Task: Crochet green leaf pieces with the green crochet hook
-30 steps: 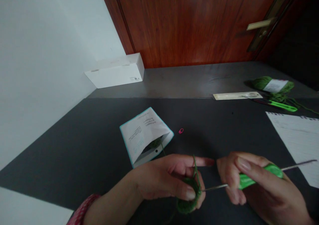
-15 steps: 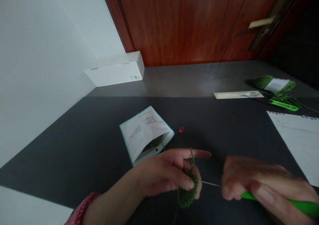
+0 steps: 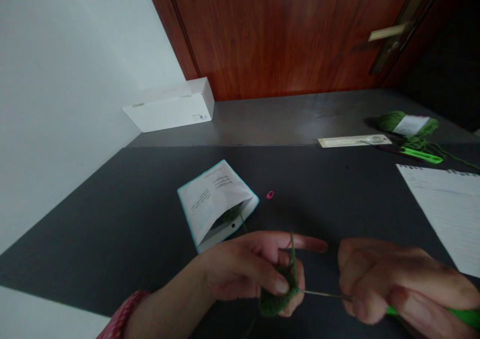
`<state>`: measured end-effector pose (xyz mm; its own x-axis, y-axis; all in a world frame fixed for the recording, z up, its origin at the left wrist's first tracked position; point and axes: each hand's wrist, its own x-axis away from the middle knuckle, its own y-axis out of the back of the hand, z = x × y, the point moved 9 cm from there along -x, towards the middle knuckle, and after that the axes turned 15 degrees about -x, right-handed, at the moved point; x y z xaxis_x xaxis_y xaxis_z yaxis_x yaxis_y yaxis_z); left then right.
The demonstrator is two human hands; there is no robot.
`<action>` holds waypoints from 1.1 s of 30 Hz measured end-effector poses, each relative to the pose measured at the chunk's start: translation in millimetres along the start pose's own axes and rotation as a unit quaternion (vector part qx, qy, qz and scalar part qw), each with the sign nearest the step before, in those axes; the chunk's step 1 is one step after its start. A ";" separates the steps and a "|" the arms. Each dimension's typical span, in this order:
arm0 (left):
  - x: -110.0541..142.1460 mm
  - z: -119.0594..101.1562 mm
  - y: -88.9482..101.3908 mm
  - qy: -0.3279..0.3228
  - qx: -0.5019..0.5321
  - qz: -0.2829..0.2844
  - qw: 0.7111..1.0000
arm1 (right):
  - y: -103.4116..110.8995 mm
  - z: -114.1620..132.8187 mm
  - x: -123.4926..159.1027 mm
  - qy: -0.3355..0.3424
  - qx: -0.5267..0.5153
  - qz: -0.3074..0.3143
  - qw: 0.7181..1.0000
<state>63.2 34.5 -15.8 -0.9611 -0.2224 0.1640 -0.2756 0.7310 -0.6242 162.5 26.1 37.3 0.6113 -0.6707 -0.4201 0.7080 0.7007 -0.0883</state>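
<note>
The left hand (image 3: pixel 240 269) is partly closed, its thumb and middle fingers pinching a small crocheted piece (image 3: pixel 275 299) of dark green yarn, while the index finger stretches out toward the right, nearly straight. A taut strand of green yarn (image 3: pixel 293 254) rises from the piece past the index finger. The right hand (image 3: pixel 397 284) is clenched around the green handle of a crochet hook (image 3: pixel 465 316), with its thin metal shaft pointing left and its tip reaching the edge of the crocheted piece. Both hands hover over the near part of the dark bench (image 3: pixel 318 194), just apart from each other, and the piece is held between them, above the bench. A red patterned band (image 3: pixel 122 314) circles the left wrist.

Beyond the left hand, a white envelope (image 3: pixel 212 204) with teal edges lies open, a ball of green yarn (image 3: pixel 231 213) showing inside. A small pink stitch marker (image 3: pixel 270 195) lies just to its right. To the far right are a labelled skein of green yarn (image 3: pixel 407 125), green-handled scissors (image 3: pixel 420 155), and a flat cream packet (image 3: pixel 354 140). A sheet of lined notepaper (image 3: pixel 442 214) lies at the right. A white box (image 3: pixel 168 106) sits far left, against the wall, near a wooden door (image 3: pixel 262 29).
</note>
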 end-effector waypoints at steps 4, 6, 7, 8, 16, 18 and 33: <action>2.6 -3.1 4.6 -0.004 -0.018 -0.037 0.999 | 12.8 -12.4 2.1 -0.045 -0.085 -0.138 0.986; 4.4 -5.2 8.7 -0.013 -0.031 -0.067 0.997 | 15.6 -20.8 2.4 -0.067 -0.114 -0.185 0.974; 5.3 -6.3 10.6 -0.020 -0.038 -0.081 0.996 | 16.3 -24.5 1.7 -0.076 -0.125 -0.200 0.969; 6.0 -6.9 12.3 -0.026 -0.044 -0.094 0.994 | 17.3 -27.3 0.7 -0.082 -0.135 -0.213 0.964; 12.1 -17.2 20.5 -0.079 -0.111 -0.204 0.969 | 24.7 -30.0 -3.6 -0.092 -0.146 -0.256 0.951; 14.2 -20.0 22.8 -0.080 -0.124 -0.233 0.961 | 26.8 -27.6 -1.9 -0.090 -0.128 -0.273 0.949; 20.2 -28.6 31.1 -0.087 -0.180 -0.298 0.933 | 27.0 -12.1 4.9 -0.029 0.001 -0.263 0.964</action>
<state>34.7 71.2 -10.1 -0.6262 -0.7370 0.2543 -0.7788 0.6069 -0.1585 180.4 44.7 22.0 0.1857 -0.9459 -0.2661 0.9265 0.2587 -0.2732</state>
